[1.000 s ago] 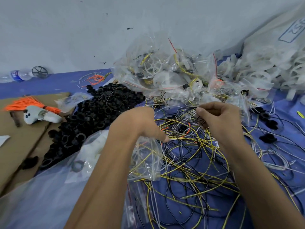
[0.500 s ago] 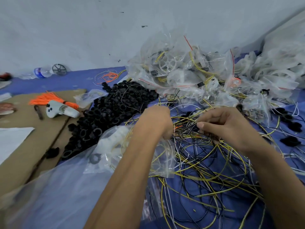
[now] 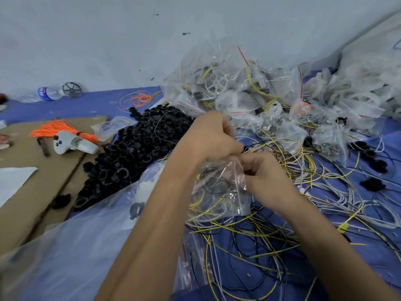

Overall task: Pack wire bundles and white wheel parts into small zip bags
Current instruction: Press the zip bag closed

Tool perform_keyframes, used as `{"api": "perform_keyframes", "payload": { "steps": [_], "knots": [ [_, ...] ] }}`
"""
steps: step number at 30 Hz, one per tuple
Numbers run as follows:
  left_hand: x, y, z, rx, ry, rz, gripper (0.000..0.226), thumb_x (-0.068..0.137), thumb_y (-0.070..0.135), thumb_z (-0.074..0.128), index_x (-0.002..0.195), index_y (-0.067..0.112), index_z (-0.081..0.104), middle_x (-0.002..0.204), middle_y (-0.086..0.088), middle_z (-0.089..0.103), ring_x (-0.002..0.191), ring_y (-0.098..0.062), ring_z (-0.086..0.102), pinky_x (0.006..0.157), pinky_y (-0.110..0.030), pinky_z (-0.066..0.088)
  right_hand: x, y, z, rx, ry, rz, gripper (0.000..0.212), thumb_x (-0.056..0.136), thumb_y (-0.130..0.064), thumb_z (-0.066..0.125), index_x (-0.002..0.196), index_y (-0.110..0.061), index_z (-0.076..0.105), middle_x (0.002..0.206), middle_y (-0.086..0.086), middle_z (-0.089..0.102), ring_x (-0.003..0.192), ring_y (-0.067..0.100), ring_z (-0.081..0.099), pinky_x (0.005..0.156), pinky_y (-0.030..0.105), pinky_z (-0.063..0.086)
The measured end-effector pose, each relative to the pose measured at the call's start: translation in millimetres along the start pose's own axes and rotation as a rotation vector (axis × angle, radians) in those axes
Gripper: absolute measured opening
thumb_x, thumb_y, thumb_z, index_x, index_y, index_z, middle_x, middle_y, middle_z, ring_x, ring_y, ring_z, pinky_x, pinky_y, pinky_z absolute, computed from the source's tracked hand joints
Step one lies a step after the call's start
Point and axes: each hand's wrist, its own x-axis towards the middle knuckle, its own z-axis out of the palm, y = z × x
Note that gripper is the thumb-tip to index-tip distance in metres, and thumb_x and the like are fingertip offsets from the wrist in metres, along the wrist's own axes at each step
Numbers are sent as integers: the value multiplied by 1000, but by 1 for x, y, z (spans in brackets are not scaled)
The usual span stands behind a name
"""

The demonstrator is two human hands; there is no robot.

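Both hands pinch the mouth of a small zip bag [image 3: 225,187]: left hand [image 3: 214,135] at its upper edge, right hand [image 3: 262,174] beside it. Coiled black wire [image 3: 213,180] sits inside, above loose wires [image 3: 249,231].

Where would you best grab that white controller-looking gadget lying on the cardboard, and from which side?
Probably round the narrow handle end of the white gadget, coming from above. It lies flat on the cardboard with its wide buttoned head pointing left, and the handle tapers to the right beside the orange wire bundle, so fingers could close across it.
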Motion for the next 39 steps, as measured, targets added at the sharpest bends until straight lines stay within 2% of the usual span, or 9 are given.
{"api": "perform_keyframes", "payload": {
  "steps": [3,6,10,15,18,23,27,33,39],
  "knots": [
    [1,-10,-10,59,-65,-6,18,76,0,77,75,10,62,60,-6,66,60,-23,74,70,-44,64,0,3,-4,-198,-1,0,7,89,-5,75,84,-10,78,74,10,76,60,35,70,54,44,58],
    [2,-20,-23,132,-96,-32,17,79,0,76,78,9,62,63,-10,69,53,-17,70,61,-34,61,-2,-1,-24,-176,73,8,14,89,-5,74,83,-16,78,73,6,76,55,31,66,46,34,52],
    [4,-30,-31,149,-136,-92,15,84,0,76,85,7,63,72,-16,73,58,-21,73,59,-33,62,-8,-9,-58,192,198,-69,7,85,-12,72,84,-15,78,69,7,71,53,13,56,44,19,40],
    [6,-37,-29,143,-170,-149,15,85,1,77,89,6,63,72,-15,73,64,-24,74,73,-43,65,-11,-10,-80,710,261,-164,8,89,-12,56,91,-9,64,70,0,62,58,4,46,43,9,33],
    [8,-37,-28,102,-124,-158,14,85,0,78,86,6,64,68,-12,72,57,-18,72,63,-34,64,-12,-8,-86,603,192,-119,10,90,-11,54,92,-5,62,67,1,57,53,4,43,40,9,30],
    [8,-35,-30,41,-14,-121,10,86,1,76,86,3,66,66,-13,72,61,-22,75,63,-35,63,-14,-4,-93,262,85,140,19,69,-24,78,84,-13,78,63,7,62,53,10,54,46,12,37],
    [6,-30,-29,-1,-23,-87,10,86,-1,76,86,2,66,65,-14,71,60,-24,73,60,-33,61,-16,-4,-95,264,46,216,18,68,-22,79,82,-11,79,62,9,63,51,10,56,43,14,39],
    [2,-13,-14,-83,-141,-25,13,86,-3,74,87,3,63,62,-13,70,55,-23,71,63,-38,65,-8,-11,-57,30,143,101,2,84,-15,78,85,-14,78,71,11,73,49,11,48,45,19,36],
    [-2,1,1,-159,-69,16,11,83,-2,73,84,3,64,58,-8,68,56,-23,74,56,-34,62,5,-12,2,-149,97,-25,5,87,-7,77,86,-10,74,71,5,75,55,9,63,51,26,47]
  ]
}}
